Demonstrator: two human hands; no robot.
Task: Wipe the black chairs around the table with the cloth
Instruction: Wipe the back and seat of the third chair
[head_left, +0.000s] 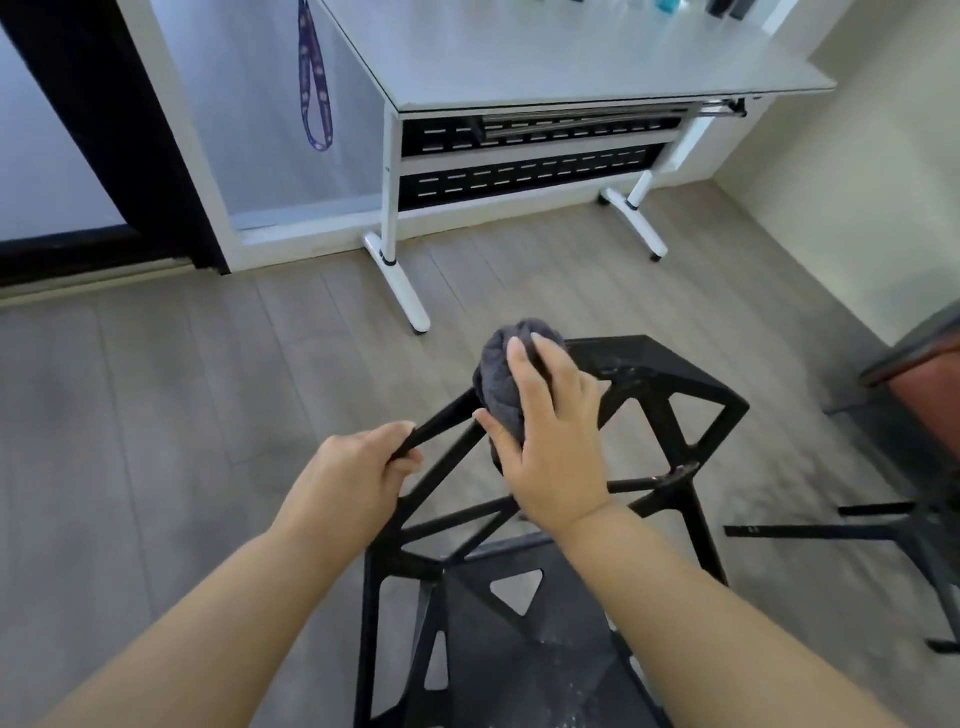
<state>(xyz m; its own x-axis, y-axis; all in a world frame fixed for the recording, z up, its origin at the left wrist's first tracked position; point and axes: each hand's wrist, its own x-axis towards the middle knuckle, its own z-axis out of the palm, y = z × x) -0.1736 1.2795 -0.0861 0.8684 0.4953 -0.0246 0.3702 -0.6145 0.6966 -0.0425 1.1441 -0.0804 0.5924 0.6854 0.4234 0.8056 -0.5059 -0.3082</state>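
Note:
A black chair (670, 405) with an angular open-strut back stands right in front of me, its seat low in the frame and speckled with pale dust. My left hand (358, 473) grips the top-left strut of the chair back. My right hand (556, 441) holds a bunched dark grey cloth (498, 379) and presses it against the upper rail of the back, fingers spread over the cloth and thumb under it.
A white table (571, 67) with white legs and black perforated panels stands ahead against the wall, bottles at its far edge. A purple lanyard (314, 93) hangs at its left. Another black chair base (883, 530) and a dark table edge (914, 358) are at the right.

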